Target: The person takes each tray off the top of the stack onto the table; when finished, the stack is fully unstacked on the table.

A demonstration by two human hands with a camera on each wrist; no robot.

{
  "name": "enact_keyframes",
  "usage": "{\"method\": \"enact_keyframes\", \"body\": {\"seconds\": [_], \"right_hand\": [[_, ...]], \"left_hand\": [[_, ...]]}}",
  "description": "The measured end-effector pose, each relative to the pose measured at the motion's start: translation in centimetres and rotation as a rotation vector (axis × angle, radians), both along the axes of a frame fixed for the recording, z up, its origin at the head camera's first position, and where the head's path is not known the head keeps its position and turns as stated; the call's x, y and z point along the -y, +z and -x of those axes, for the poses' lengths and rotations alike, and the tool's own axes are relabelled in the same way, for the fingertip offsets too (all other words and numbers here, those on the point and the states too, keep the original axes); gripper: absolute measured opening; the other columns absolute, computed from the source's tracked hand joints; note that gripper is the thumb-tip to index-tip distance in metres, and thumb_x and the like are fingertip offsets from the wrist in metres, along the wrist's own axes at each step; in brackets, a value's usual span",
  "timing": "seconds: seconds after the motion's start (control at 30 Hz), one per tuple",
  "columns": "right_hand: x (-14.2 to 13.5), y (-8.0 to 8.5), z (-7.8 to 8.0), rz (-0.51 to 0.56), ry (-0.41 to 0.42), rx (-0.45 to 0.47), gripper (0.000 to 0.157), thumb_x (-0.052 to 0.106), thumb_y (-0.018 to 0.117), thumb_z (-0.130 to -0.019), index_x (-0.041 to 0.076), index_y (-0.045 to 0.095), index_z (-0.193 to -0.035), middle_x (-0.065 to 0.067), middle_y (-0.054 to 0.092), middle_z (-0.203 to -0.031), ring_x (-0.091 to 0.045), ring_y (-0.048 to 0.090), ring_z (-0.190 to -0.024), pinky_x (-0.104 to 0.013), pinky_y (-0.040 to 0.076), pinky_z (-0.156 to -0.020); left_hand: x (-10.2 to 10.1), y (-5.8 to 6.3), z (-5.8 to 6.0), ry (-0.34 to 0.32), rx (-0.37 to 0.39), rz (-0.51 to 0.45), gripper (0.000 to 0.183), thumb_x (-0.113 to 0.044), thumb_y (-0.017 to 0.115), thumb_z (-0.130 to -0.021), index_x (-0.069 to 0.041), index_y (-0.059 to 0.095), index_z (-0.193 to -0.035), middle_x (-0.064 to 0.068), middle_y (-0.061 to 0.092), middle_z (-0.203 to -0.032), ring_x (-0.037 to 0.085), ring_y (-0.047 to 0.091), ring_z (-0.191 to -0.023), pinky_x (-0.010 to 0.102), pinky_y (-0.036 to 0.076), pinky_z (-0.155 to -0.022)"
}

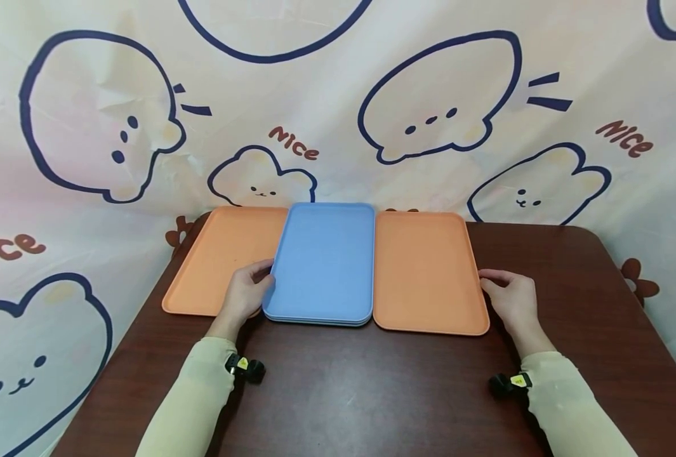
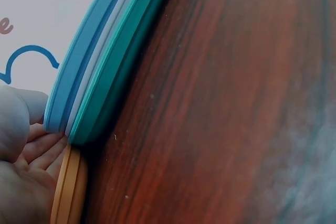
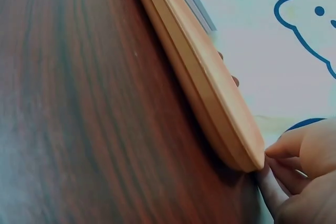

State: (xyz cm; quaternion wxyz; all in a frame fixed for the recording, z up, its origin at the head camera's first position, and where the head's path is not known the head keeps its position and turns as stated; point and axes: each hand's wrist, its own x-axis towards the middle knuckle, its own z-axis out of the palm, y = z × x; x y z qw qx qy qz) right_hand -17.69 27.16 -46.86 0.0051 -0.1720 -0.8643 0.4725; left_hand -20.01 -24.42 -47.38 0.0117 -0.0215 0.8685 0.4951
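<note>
A blue tray (image 1: 323, 260) tops a stack in the middle of the row. Under it, the left wrist view shows a whitish tray (image 2: 106, 51) and a green tray (image 2: 125, 56). My left hand (image 1: 243, 292) touches the stack's left edge, thumb by the blue rim and fingers stretched alongside, above the left orange tray (image 1: 212, 254). On the other side, the right orange tray (image 1: 426, 273) lies close against the stack. My right hand (image 1: 509, 298) has its thumb and fingertips at that tray's right rim, as the right wrist view also shows.
All the trays lie on a dark brown wooden table (image 1: 343, 387), toward its far edge. Behind it hangs a pale cloth (image 1: 338, 108) printed with bear outlines. Each wrist wears a small black camera, the left one (image 1: 252, 369) and the right one (image 1: 503, 384).
</note>
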Motion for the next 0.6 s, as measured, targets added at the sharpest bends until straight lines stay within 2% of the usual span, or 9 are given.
{"method": "enact_keyframes", "body": {"seconds": [0.17,0.27,0.33,0.4,0.47,0.57,0.6], "right_hand": [[0.0,0.4,-0.4,-0.046,-0.001,-0.053,0.035,0.021,0.060,-0.110,0.002,0.073,-0.137,-0.023,0.067,-0.147,-0.042,0.055,-0.143,-0.060,0.047,-0.119],[0.9,0.9,-0.6,-0.057,-0.031,-0.117,0.034,0.023,0.062,-0.109,0.004,0.076,-0.134,-0.020,0.072,-0.140,-0.036,0.064,-0.131,-0.037,0.060,-0.104],[1.8,1.1,-0.6,-0.036,-0.031,-0.150,0.033,0.024,0.064,-0.109,0.005,0.077,-0.133,-0.018,0.074,-0.137,-0.030,0.068,-0.123,-0.018,0.059,-0.090],[2.9,1.2,-0.4,-0.012,-0.010,-0.182,0.033,0.023,0.067,-0.107,0.004,0.077,-0.131,-0.018,0.076,-0.134,-0.023,0.070,-0.116,-0.005,0.052,-0.078],[4.0,1.3,-0.2,0.012,0.028,-0.205,0.031,0.021,0.069,-0.106,0.003,0.078,-0.130,-0.019,0.077,-0.131,-0.012,0.069,-0.111,-0.001,0.049,-0.078],[5.7,1.2,0.2,0.044,0.086,-0.220,0.030,0.018,0.072,-0.104,0.001,0.077,-0.129,-0.019,0.078,-0.129,0.004,0.066,-0.101,-0.002,0.049,-0.079],[6.2,1.2,0.4,0.052,0.105,-0.220,0.030,0.017,0.072,-0.104,0.001,0.077,-0.129,-0.019,0.078,-0.129,0.002,0.067,-0.102,-0.003,0.049,-0.079]], "left_hand": [[0.0,0.0,-0.1,0.001,0.000,-0.011,0.046,-0.009,0.058,-0.108,0.002,0.058,-0.153,0.026,0.059,-0.155,0.040,0.057,-0.146,0.055,0.049,-0.120],[0.0,0.0,-0.2,0.007,0.005,-0.033,0.046,-0.008,0.058,-0.107,0.001,0.059,-0.152,0.026,0.059,-0.155,0.041,0.057,-0.146,0.056,0.048,-0.120],[0.1,0.1,-0.2,0.011,0.009,-0.042,0.046,-0.008,0.059,-0.107,0.001,0.059,-0.152,0.026,0.059,-0.155,0.041,0.057,-0.146,0.056,0.048,-0.121],[0.2,0.1,-0.2,0.013,0.011,-0.049,0.047,-0.008,0.059,-0.107,0.001,0.058,-0.152,0.027,0.059,-0.155,0.041,0.057,-0.146,0.056,0.047,-0.121],[0.1,0.1,-0.2,0.010,0.008,-0.047,0.047,-0.008,0.059,-0.107,0.001,0.058,-0.153,0.027,0.059,-0.155,0.041,0.057,-0.146,0.056,0.047,-0.121],[0.1,0.0,-0.1,0.014,0.005,-0.049,0.047,-0.009,0.059,-0.107,0.001,0.058,-0.153,0.026,0.060,-0.154,0.040,0.057,-0.146,0.055,0.048,-0.121],[0.0,0.0,-0.1,0.015,0.006,-0.048,0.047,-0.009,0.059,-0.107,0.001,0.058,-0.153,0.026,0.060,-0.154,0.040,0.057,-0.146,0.055,0.048,-0.121]]}}
